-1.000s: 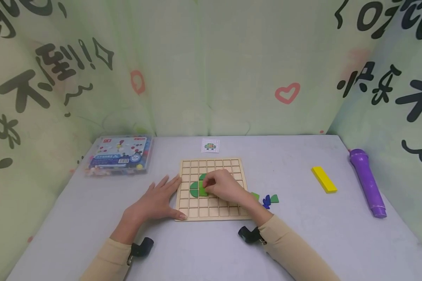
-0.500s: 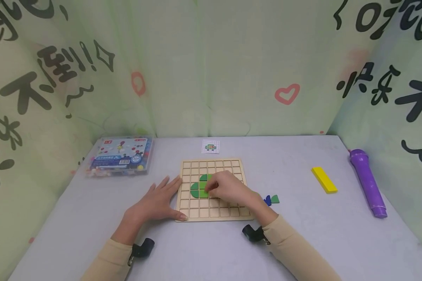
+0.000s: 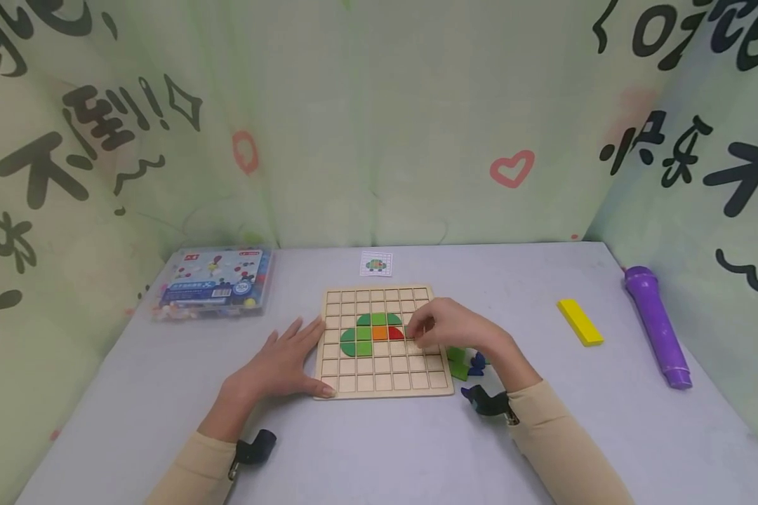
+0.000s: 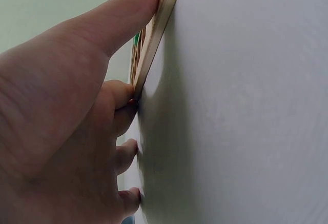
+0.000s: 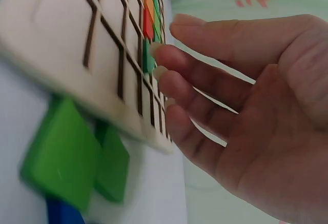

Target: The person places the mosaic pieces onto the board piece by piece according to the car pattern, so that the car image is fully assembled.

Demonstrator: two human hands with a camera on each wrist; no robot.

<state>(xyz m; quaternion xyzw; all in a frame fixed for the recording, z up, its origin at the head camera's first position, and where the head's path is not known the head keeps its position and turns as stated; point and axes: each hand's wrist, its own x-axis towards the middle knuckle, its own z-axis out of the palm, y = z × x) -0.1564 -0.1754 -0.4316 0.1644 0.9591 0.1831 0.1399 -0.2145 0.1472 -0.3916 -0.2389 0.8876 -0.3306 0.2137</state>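
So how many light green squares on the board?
3: one light green square above the orange square, another left of it, a third below that. The right hand may hide more.

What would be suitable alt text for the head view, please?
A person's left hand rests against the left edge of a wooden grid board while the right hand is over its right side, beside green, orange and red tiles. Around it lie a clear box, a picture card, a yellow block and a purple cylinder.
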